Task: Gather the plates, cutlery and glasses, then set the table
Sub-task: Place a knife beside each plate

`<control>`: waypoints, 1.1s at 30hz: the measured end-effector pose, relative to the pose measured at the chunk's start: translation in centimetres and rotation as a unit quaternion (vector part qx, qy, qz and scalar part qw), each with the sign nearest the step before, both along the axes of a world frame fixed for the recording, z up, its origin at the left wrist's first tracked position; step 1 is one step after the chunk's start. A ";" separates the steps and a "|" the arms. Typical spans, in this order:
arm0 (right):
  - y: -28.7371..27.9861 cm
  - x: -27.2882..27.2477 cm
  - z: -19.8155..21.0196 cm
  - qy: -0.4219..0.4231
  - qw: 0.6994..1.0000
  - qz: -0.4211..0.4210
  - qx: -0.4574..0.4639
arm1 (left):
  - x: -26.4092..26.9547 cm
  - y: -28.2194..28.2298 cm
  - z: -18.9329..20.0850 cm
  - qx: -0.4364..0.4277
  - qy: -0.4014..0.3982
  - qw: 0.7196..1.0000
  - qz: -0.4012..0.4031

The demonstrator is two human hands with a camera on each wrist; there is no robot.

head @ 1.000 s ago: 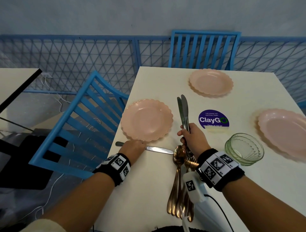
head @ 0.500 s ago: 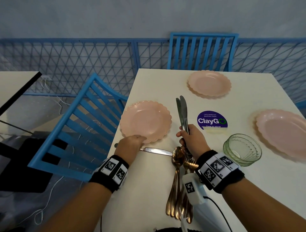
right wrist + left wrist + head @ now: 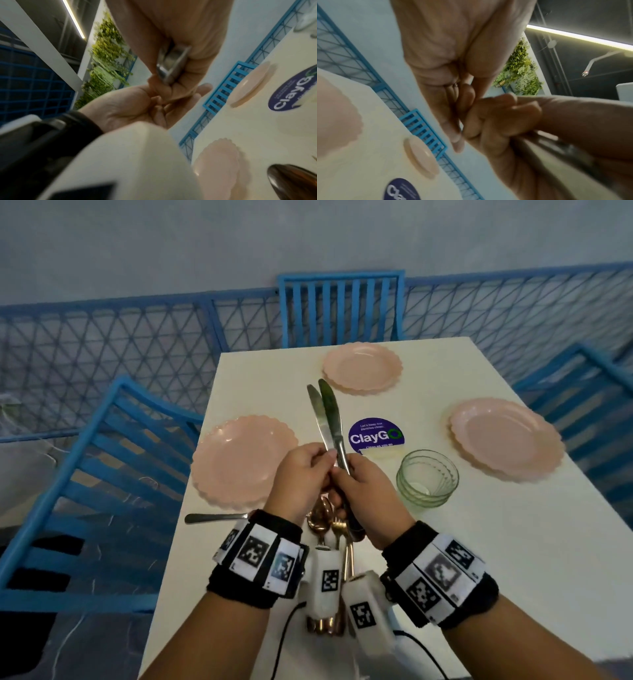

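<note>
Currently the right hand (image 3: 368,491) is curled around a bundle of cutlery: two silver knives (image 3: 328,422) pointing up, copper spoons (image 3: 318,517) hanging below. Left hand (image 3: 301,474) pinches the knife handles just beside it. One more knife (image 3: 215,518) lies on the table (image 3: 479,542) at the near-left pink plate (image 3: 243,460). Green glass bowl (image 3: 427,482) stands right of the hands

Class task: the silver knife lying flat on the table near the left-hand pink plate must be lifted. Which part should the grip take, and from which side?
Take the silver table knife by its rounded handle end, from above at the cream table's left edge. It lies flat, handle outward, so a pinch across the handle's narrow sides seems safest; the blade end is hidden behind the left hand.
</note>
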State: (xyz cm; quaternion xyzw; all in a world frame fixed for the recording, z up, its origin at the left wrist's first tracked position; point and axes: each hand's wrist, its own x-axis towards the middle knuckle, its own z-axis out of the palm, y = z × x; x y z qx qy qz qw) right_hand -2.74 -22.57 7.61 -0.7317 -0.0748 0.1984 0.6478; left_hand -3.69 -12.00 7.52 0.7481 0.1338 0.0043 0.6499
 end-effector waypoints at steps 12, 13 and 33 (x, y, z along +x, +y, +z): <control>-12.7 3.6 3.2 0.010 0.992 -0.047 0.113 | 5.4 -13.0 4.2 0.057 -0.059 0.997 -0.002; -14.1 4.4 3.1 0.010 0.993 -0.053 0.103 | 6.2 -14.4 4.3 0.054 -0.051 0.997 -0.007; -31.0 31.1 -4.5 -0.144 0.930 -0.092 -0.326 | 19.6 -26.9 -0.1 0.041 0.084 0.996 0.005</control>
